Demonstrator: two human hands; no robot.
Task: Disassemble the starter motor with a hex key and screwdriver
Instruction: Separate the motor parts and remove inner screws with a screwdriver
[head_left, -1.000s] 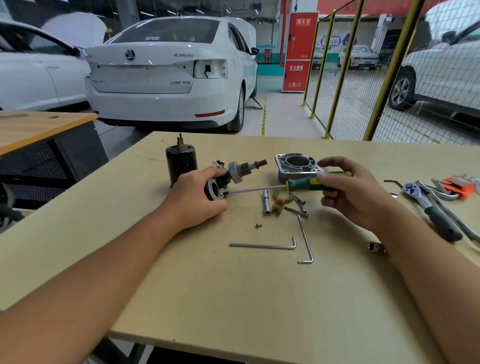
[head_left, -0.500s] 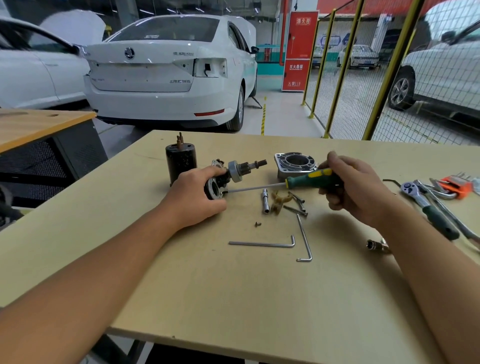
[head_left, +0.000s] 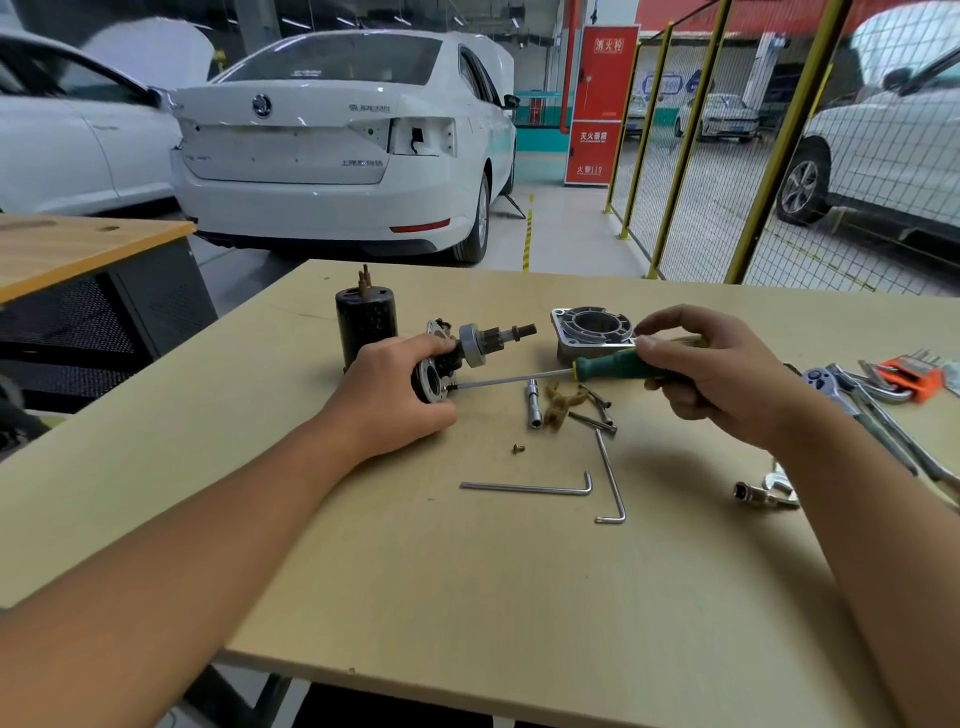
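Observation:
My left hand (head_left: 395, 395) grips the round end of the starter motor part (head_left: 441, 371), which lies on the wooden table (head_left: 467, 597); its geared shaft (head_left: 498, 335) points right. My right hand (head_left: 722, 371) holds the green-handled screwdriver (head_left: 608, 366), whose tip touches a screw on the part's end plate. The black motor cylinder (head_left: 363, 319) stands upright behind my left hand. A grey aluminium housing (head_left: 592, 327) sits behind the screwdriver. Two hex keys (head_left: 530, 487) (head_left: 609, 478) lie in front.
Between my hands lie a small socket bit (head_left: 534, 402), a tan plastic fork (head_left: 558, 405), long bolts (head_left: 595, 410) and a loose screw (head_left: 518, 448). A ratchet and wrenches (head_left: 857, 410) and an orange hex key set (head_left: 909, 379) lie at the right. A socket adapter (head_left: 758, 493) sits nearer.
My right hand has shifted its grip on the screwdriver handle, as in turning it. The tip stays on the screw, and my left hand has kept still on the part.

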